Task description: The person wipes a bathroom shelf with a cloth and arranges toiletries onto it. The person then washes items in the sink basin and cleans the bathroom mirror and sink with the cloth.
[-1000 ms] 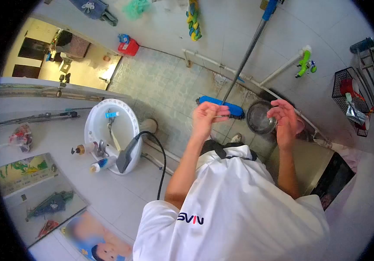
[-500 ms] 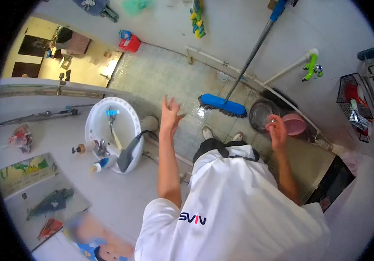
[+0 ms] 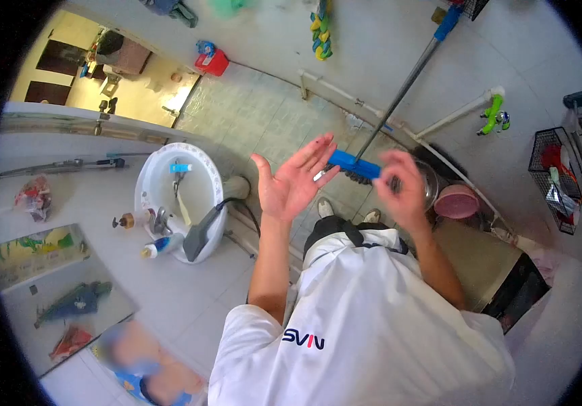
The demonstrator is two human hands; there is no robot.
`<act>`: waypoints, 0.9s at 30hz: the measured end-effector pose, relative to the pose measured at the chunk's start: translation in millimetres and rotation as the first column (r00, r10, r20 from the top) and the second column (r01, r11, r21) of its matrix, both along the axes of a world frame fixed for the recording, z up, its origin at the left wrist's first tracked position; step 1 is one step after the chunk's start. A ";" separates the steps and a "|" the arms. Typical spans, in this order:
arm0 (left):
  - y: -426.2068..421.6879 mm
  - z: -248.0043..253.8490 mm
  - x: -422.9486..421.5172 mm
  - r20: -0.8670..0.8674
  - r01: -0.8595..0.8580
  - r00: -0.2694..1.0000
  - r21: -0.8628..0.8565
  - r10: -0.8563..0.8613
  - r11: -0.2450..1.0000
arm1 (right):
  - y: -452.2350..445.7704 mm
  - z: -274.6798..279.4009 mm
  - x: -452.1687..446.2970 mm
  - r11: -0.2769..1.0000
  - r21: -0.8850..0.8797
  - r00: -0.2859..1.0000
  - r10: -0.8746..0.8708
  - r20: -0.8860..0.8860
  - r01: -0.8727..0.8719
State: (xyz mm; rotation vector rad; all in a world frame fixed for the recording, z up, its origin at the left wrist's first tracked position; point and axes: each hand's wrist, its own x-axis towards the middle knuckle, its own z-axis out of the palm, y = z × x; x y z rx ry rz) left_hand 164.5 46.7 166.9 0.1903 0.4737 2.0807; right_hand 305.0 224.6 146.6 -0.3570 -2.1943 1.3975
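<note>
My left hand (image 3: pixel 294 177) is raised over the floor with its palm up and its fingers spread. A ring or small shiny band shows on one finger, and nothing lies in the palm. My right hand (image 3: pixel 402 189) is held up at the right, smeared by motion, so its fingers do not show clearly. Beyond both hands, a mop (image 3: pixel 354 164) with a blue head leans against the wall, its long grey handle slanting up to the right. Behind the right hand are a dark round basin (image 3: pixel 431 184) and a pink basin (image 3: pixel 457 202).
At the left, a white sink (image 3: pixel 143 177) holds a blue-headed brush (image 3: pixel 181 168). A dark grey corded device (image 3: pixel 201 235), a pump bottle (image 3: pixel 128 220) and a tube (image 3: pixel 161 247) sit by its rim. A green tap (image 3: pixel 492 115) and wire basket (image 3: pixel 552 176) are on the right wall.
My left hand has turned its palm up and spread its fingers, moving right. My right hand has moved left and slightly up, nearer to it. The view has shifted a little.
</note>
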 end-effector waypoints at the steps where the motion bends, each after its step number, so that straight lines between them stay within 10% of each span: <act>1: 0.1 -1.8 1.6 0.026 -0.008 1.000 -0.023 0.008 1.000 | -11.4 12.2 -22.2 0.999 0.033 0.995 0.045 -0.093 -0.042; 3: -2.8 -8.7 4.6 0.053 -0.020 0.998 -0.046 0.022 0.999 | -23.5 25.0 -59.3 0.956 0.294 0.982 0.076 -0.174 -0.022; 13: -33.0 -39.9 -0.3 0.201 -0.097 0.973 -0.084 0.112 0.992 | -46.7 13.7 -87.1 0.960 0.108 0.956 0.240 0.168 -0.259; 16: -40.6 -44.7 -3.4 0.216 -0.102 0.969 -0.078 0.116 0.992 | -66.6 18.3 -101.0 0.902 0.406 0.989 0.146 0.031 -0.145; 20: -50.9 -58.3 -16.8 0.243 -0.124 0.960 -0.072 0.138 0.990 | -65.8 4.6 -100.5 0.982 0.170 0.996 0.082 -0.031 -0.076; 24: -63.7 -165.5 -47.8 0.262 -0.265 0.847 -0.546 0.463 0.794 | -51.9 -51.3 -68.1 0.983 -0.063 0.957 0.180 0.227 -0.170; 27: -85.2 -252.1 -68.9 0.430 -0.124 0.681 -0.730 0.593 0.672 | -18.2 -161.6 -14.5 0.991 0.134 0.928 -0.035 0.372 -0.016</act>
